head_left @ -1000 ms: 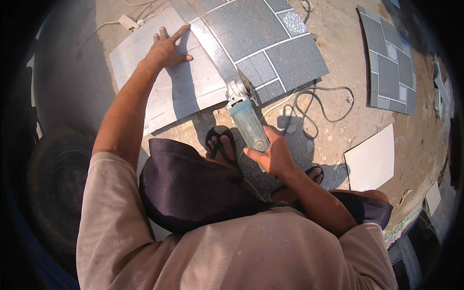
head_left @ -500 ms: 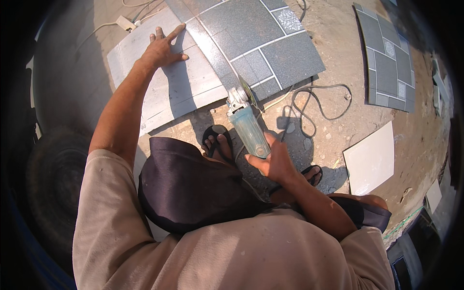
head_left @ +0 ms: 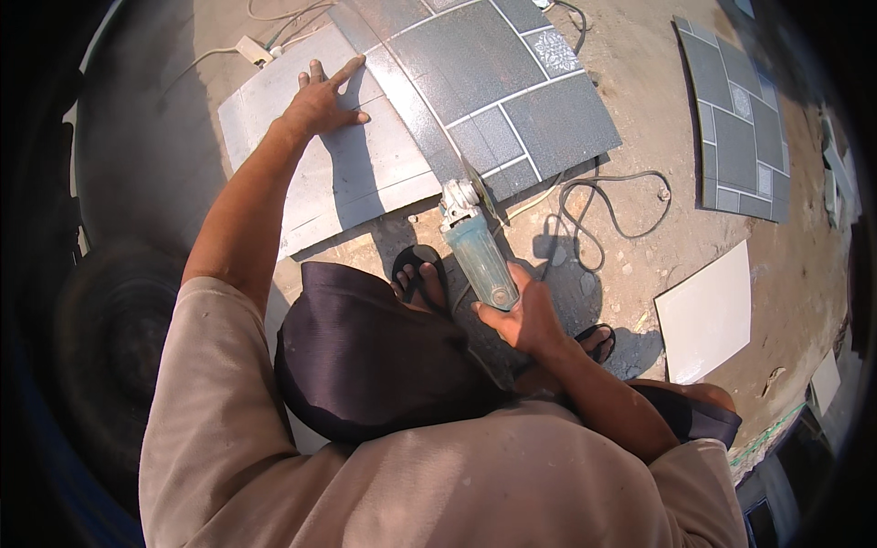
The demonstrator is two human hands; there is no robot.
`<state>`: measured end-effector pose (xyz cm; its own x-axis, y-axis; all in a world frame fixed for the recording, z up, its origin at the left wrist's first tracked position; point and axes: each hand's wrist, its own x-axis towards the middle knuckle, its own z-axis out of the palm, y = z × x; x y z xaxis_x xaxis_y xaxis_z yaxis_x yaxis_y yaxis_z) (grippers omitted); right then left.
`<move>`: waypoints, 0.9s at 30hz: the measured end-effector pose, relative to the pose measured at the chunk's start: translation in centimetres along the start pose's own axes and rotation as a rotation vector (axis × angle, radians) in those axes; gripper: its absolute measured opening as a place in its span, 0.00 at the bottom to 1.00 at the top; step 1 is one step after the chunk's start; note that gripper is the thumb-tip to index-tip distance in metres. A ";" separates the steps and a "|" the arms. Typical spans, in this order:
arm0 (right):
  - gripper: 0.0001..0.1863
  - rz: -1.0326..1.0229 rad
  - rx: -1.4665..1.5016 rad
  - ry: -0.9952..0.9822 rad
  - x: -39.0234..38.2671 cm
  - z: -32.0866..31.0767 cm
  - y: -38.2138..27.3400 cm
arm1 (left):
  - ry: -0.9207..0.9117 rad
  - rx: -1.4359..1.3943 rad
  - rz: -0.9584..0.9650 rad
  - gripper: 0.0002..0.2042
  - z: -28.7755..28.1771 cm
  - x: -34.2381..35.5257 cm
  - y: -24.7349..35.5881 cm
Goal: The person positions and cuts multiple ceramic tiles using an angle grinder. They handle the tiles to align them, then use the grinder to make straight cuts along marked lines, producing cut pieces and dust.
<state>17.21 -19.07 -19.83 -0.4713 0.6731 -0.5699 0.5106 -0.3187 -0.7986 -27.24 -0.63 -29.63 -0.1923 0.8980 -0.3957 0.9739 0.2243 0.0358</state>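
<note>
My left hand (head_left: 327,102) rests with fingers spread on a pale slab (head_left: 265,110), fingertips near the edge of a grey patterned tile (head_left: 502,68). My right hand (head_left: 523,315) grips the back end of a blue angle grinder (head_left: 477,251). The grinder's disc stands on edge at the tile's near edge, in line with a straight seam or line running away from me; whether it touches the tile is unclear.
A second patterned tile (head_left: 731,100) lies at right, with a plain cream tile (head_left: 703,310) nearer. A looped black cable (head_left: 621,228) lies on the ground. A pale socket block (head_left: 251,50) is at the back. A large tyre (head_left: 119,347) is at left.
The whole view has shifted slightly over the last second, so things appear a little lower and rightward than half a second ago. Hands and grinder hold nearly the same positions on the tiles.
</note>
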 end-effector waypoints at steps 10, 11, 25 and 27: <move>0.31 -0.011 -0.058 0.070 4.7 1.4 -2.0 | -0.070 -0.018 -0.030 0.60 -1.2 -0.4 0.4; 0.31 -0.017 -0.059 0.078 5.2 1.6 -1.8 | -0.067 -0.020 -0.025 0.60 -1.3 -0.4 0.3; 0.31 -0.055 -0.035 0.111 4.6 1.8 -0.8 | -0.060 0.009 -0.018 0.59 -1.3 -0.2 0.4; 0.31 -0.086 -0.067 0.140 4.2 2.0 0.1 | -0.053 0.003 -0.011 0.59 -1.1 -0.2 0.3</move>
<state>13.83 -17.64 -22.67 -0.4130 0.7838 -0.4638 0.5219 -0.2137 -0.8258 -27.03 -0.26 -28.52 -0.1966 0.8740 -0.4444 0.9721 0.2330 0.0281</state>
